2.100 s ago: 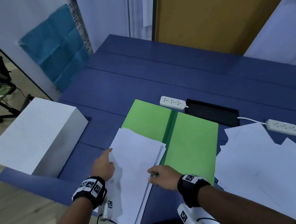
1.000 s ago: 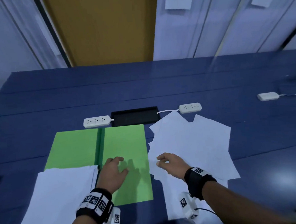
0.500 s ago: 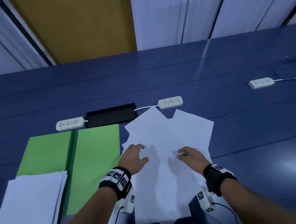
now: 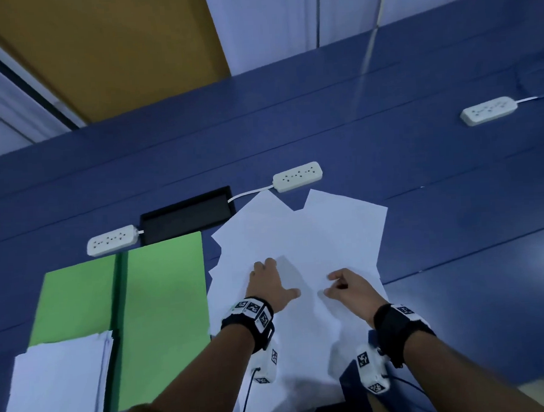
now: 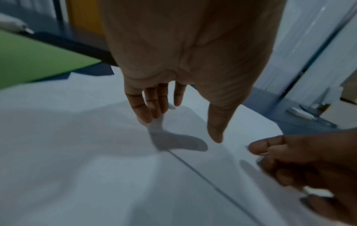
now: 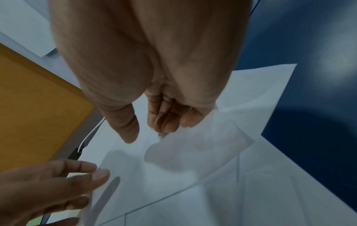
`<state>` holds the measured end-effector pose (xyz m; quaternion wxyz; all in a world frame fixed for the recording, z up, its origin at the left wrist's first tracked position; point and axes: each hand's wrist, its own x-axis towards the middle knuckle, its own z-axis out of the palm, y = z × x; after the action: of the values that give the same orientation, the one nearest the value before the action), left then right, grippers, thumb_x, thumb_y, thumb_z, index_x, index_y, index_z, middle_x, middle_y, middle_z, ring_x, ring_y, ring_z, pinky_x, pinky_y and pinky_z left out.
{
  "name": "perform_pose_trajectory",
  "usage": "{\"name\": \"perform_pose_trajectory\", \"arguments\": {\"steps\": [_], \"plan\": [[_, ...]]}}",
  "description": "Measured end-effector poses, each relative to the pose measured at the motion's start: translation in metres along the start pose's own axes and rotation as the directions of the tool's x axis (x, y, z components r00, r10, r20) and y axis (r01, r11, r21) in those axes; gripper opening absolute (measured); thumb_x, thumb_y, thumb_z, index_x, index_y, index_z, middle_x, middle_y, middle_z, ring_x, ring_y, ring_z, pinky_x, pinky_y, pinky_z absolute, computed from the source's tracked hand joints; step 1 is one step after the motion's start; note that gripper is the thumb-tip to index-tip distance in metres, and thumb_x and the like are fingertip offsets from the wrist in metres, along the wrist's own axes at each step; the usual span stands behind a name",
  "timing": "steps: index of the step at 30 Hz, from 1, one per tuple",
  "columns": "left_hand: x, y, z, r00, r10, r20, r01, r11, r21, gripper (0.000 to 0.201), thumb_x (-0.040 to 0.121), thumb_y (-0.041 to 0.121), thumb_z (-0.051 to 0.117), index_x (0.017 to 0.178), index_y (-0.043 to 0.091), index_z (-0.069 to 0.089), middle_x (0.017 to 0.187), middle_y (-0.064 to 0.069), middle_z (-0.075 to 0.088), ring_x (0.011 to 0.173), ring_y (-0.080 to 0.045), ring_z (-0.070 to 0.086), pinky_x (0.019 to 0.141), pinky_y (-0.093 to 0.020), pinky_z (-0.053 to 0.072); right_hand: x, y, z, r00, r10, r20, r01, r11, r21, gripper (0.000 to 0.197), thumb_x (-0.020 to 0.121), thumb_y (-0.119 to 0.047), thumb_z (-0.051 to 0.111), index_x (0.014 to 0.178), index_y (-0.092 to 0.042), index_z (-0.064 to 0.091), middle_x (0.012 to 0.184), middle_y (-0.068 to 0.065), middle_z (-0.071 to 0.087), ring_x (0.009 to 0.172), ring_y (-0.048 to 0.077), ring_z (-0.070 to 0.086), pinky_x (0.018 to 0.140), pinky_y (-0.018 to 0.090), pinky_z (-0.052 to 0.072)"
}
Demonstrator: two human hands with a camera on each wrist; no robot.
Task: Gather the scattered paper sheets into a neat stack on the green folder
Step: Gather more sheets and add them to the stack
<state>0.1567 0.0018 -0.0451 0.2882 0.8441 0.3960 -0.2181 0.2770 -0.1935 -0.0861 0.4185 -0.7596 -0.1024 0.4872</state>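
The open green folder [image 4: 161, 290] lies at the left on the blue table [image 4: 453, 202]. A gathered paper stack [image 4: 59, 390] covers the near part of its left half. The scattered white sheets [image 4: 313, 235] fan out just right of the folder. My left hand [image 4: 268, 284] rests on them with straight fingers and the thumb spread; in the left wrist view its fingertips [image 5: 150, 116] touch the top sheet [image 5: 77, 152]. My right hand [image 4: 344, 284] hovers beside it with loosely curled fingers. In the right wrist view its fingertips [image 6: 168, 126] brush a sheet [image 6: 193, 152], with the thumb apart.
Three white power strips [image 4: 297, 181] [image 4: 111, 240] [image 4: 488, 110] lie on the table. A black cable hatch [image 4: 186, 215] sits behind the folder. The nearest sheets overhang the table's front edge. An orange door and white panels stand beyond the table.
Both hands left the stack at the left and moved right onto the scattered sheets. The left hand crossed the folder's right half and now rests on the loose paper.
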Motion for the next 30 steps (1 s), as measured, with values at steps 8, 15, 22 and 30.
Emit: {"name": "perform_pose_trajectory", "arguments": {"steps": [8,15,22,30], "plan": [[0.004,0.022,0.008,0.986,-0.161,0.04,0.166,0.933,-0.319,0.066,0.088,0.03,0.078,0.136,0.009,0.037,0.13,-0.008,0.056,0.12,-0.033,0.06,0.09,-0.033,0.048,-0.004,0.001,-0.001,1.0,-0.014,0.019,0.013,1.0,0.024,0.039,0.091,-0.035,0.08,0.123,-0.024,0.062,0.114,0.013,0.069,0.108,0.023,0.067,0.093,0.031,0.051],[-0.023,0.033,-0.003,0.993,0.117,0.002,-0.111,0.948,-0.3,0.026,0.093,0.03,0.069,0.075,0.017,0.055,0.077,0.003,0.061,0.077,-0.02,0.06,0.075,-0.034,0.051,-0.013,-0.006,0.0,1.0,-0.028,-0.014,0.029,0.997,0.075,0.029,0.094,-0.029,0.076,0.12,-0.024,0.063,0.115,0.012,0.068,0.103,0.02,0.065,0.09,0.028,0.05],[-0.074,0.038,-0.02,0.851,0.525,0.005,-0.521,0.846,-0.112,0.018,0.096,0.03,0.068,0.095,0.012,0.069,0.088,-0.005,0.067,0.087,-0.025,0.061,0.078,-0.032,0.043,-0.027,-0.006,-0.011,0.981,0.044,-0.191,0.048,0.89,0.453,0.015,0.092,-0.025,0.076,0.103,-0.018,0.068,0.101,0.006,0.066,0.095,0.021,0.061,0.085,0.034,0.047],[-0.109,0.002,-0.043,0.74,0.668,-0.081,-0.67,0.719,-0.185,0.026,0.094,0.048,0.069,0.1,0.023,0.072,0.083,0.011,0.056,0.089,-0.011,0.045,0.088,-0.034,0.033,-0.044,-0.015,-0.045,0.999,-0.019,-0.043,0.046,0.607,0.794,0.039,0.096,-0.021,0.066,0.134,-0.012,0.063,0.132,0.011,0.071,0.121,0.031,0.068,0.105,0.05,0.055]]}}
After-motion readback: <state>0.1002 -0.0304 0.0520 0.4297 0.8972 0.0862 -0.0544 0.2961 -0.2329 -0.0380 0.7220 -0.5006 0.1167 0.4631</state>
